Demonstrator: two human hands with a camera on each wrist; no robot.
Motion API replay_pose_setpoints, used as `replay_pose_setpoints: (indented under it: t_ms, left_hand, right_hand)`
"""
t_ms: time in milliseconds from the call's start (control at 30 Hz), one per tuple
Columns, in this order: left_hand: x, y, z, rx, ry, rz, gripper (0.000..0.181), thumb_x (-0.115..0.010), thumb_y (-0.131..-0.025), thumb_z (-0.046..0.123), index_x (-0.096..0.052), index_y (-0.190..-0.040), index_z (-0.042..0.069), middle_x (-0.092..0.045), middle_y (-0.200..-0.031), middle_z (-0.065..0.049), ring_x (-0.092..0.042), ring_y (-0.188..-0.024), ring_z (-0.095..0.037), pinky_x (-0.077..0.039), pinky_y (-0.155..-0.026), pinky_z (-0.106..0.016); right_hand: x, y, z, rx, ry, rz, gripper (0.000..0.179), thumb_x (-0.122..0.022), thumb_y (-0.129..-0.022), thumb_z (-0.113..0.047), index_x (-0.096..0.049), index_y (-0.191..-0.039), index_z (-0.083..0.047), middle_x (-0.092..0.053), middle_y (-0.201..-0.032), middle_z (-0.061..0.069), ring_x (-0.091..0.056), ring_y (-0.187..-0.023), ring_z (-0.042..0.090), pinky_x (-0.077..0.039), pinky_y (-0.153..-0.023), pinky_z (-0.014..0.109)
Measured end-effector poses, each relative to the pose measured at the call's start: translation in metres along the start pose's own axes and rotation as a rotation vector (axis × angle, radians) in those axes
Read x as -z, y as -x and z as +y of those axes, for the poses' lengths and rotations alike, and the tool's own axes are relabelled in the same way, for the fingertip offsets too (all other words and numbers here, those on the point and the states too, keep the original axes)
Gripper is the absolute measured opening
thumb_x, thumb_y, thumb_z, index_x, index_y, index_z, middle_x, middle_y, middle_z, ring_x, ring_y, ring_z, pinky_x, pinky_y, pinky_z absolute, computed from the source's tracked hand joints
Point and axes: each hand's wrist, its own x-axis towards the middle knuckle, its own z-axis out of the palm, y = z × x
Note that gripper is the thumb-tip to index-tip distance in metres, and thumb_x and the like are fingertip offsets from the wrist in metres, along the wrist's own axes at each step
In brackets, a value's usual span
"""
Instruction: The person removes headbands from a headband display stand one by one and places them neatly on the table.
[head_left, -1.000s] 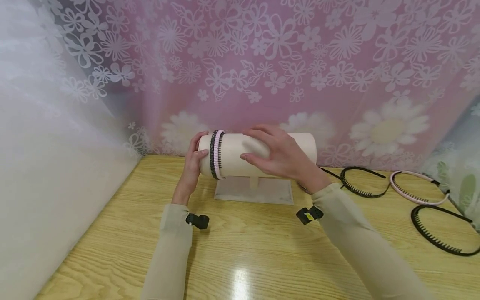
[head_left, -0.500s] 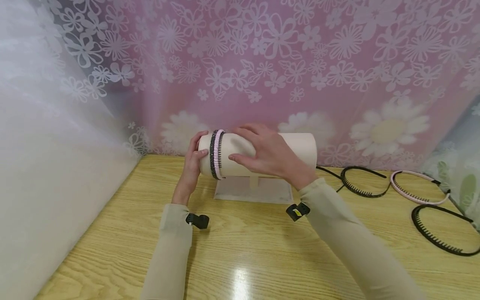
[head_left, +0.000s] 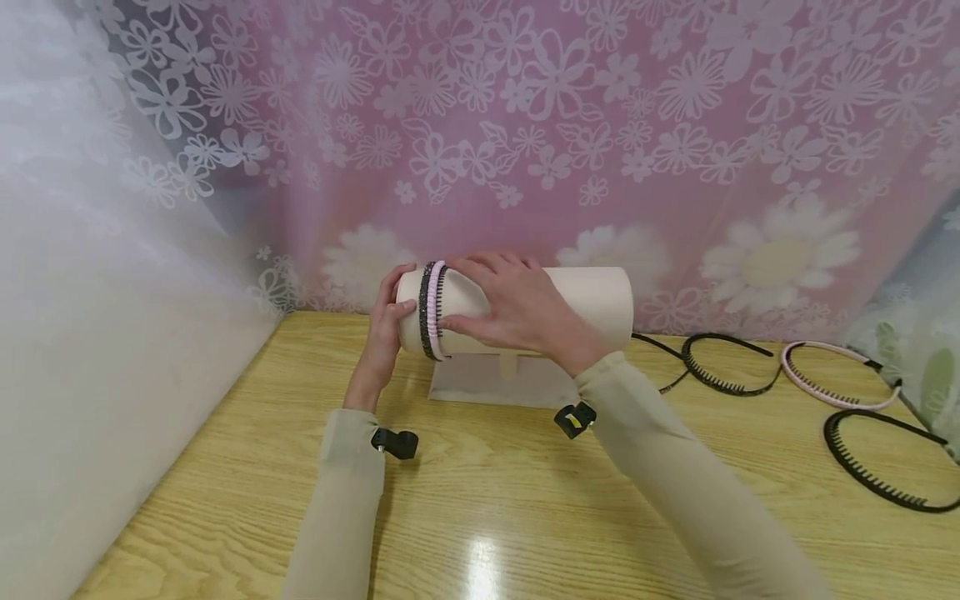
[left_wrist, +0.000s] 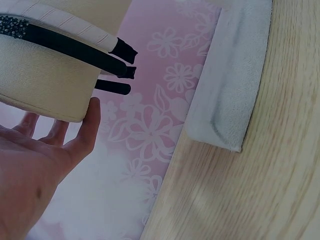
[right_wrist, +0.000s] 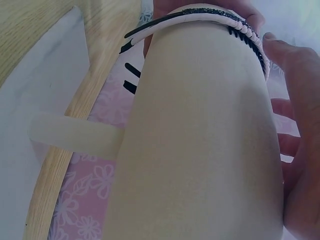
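Note:
A cream cylinder of a headband display stand lies level on a short post. Around its left end sit a dark sparkly headband and, beside it, a pink headband with black comb teeth. My left hand grips that left end, thumb at the front; in the left wrist view its fingers bend against the end. My right hand spreads over the cylinder just right of the pink headband. In the right wrist view the right thumb is at the headband's edge; whether it touches cannot be told.
The stand's pale base rests on the wooden table. On the right lie a thin black headband, another pink headband and a thicker black headband. A flowered pink curtain hangs close behind.
My right hand has slid left along the cylinder up to the pink headband. The left hand and both headbands on the stand look unmoved.

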Motion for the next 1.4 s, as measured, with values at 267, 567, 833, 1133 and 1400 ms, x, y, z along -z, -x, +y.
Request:
replay_pose_setpoints:
  t_ms: [267,567,833,1133,1400]
  left_hand:
    - [0.0,0.0,-0.001,-0.016,0.005,-0.001,0.056,-0.046,-0.095,0.029,-0.041,-0.15,0.027,-0.051,-0.14,0.001,-0.058,-0.112,-0.02,-0.055,-0.079,-0.03]
    - [0.001,0.001,0.0,-0.019,0.003,-0.01,0.059,-0.046,-0.095,0.03,-0.039,-0.152,0.025,-0.052,-0.14,0.001,-0.059,-0.111,-0.019,-0.056,-0.079,-0.03]
    - [0.001,0.002,0.0,-0.018,-0.002,-0.017,0.059,-0.046,-0.094,0.032,-0.038,-0.153,0.026,-0.051,-0.14,0.001,-0.058,-0.111,-0.021,-0.056,-0.079,-0.031]
    - [0.0,0.002,0.004,-0.012,0.003,-0.001,0.059,-0.046,-0.094,0.03,-0.039,-0.152,0.025,-0.051,-0.14,0.002,-0.058,-0.11,-0.019,-0.055,-0.079,-0.029]
    - [0.0,0.001,0.001,-0.016,0.024,-0.004,0.058,-0.047,-0.094,0.028,-0.04,-0.152,0.023,-0.051,-0.14,0.002,-0.057,-0.111,-0.019,-0.054,-0.081,-0.028]
  right_hand:
    - [-0.002,-0.006,-0.006,-0.042,0.066,-0.07,0.086,-0.055,-0.088,-0.076,-0.041,-0.157,-0.027,-0.052,-0.152,0.007,-0.052,-0.137,0.033,-0.041,-0.105,0.057]
    - [-0.006,-0.01,-0.01,-0.051,0.126,-0.077,0.088,-0.052,-0.085,-0.082,-0.039,-0.157,-0.033,-0.056,-0.148,0.004,-0.056,-0.131,0.031,-0.042,-0.098,0.053]
    - [-0.007,-0.01,-0.012,-0.055,0.153,-0.07,0.091,-0.051,-0.083,-0.085,-0.038,-0.157,-0.034,-0.059,-0.146,0.004,-0.058,-0.126,0.031,-0.042,-0.095,0.052]
    - [-0.007,-0.012,-0.016,-0.063,0.155,-0.076,0.088,-0.052,-0.085,-0.081,-0.036,-0.158,-0.034,-0.058,-0.146,0.005,-0.057,-0.127,0.033,-0.041,-0.094,0.053]
    - [-0.006,-0.01,-0.016,-0.089,0.134,-0.082,0.087,-0.055,-0.084,-0.076,-0.04,-0.156,-0.03,-0.055,-0.149,0.006,-0.056,-0.13,0.034,-0.042,-0.098,0.055]
